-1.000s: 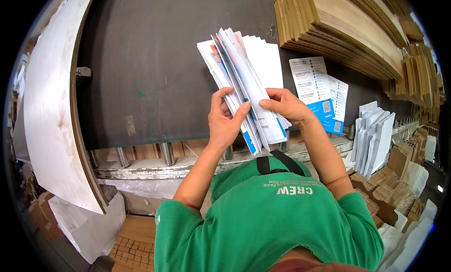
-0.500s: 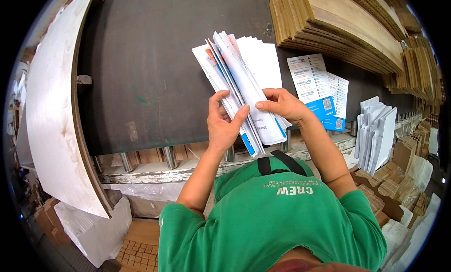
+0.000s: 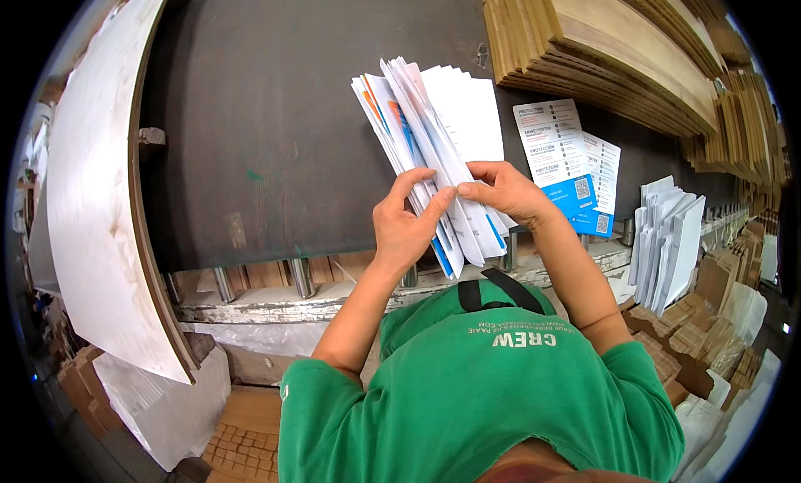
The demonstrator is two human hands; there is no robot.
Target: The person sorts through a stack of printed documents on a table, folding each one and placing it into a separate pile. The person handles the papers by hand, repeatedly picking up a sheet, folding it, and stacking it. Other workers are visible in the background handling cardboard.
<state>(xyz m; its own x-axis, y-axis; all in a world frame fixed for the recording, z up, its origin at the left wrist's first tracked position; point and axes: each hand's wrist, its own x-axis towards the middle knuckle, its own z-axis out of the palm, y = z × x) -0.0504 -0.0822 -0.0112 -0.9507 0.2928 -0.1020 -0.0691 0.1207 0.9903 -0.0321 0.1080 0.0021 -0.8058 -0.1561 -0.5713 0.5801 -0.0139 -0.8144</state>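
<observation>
Folded paper leaflets (image 3: 430,133), white with blue and orange parts, are held between my two hands above the near edge of a dark work surface (image 3: 292,108). My left hand (image 3: 405,216) is closed round their left side, its thumb and fingers near the folds. On the other side, my right hand (image 3: 511,193) grips the right-hand leaflets, its thumb on top and its other fingers partly hidden. Beyond it, plain white sheets (image 3: 469,108) fan out behind the bundle. Two white-and-blue printed cards (image 3: 551,145) lie overlapping to the right.
Stacked wooden boards (image 3: 617,49) fill the far right. A bundle of folded white papers (image 3: 667,241) stands upright at the right edge. A large pale curved-looking panel (image 3: 92,191) rises at the left. Metal posts (image 3: 302,279) line the near edge; small wooden blocks (image 3: 242,450) sit below.
The leaflets have spread apart at the top, showing more separate edges and folds. My left hand has shifted slightly right, its thumb now close to my right thumb.
</observation>
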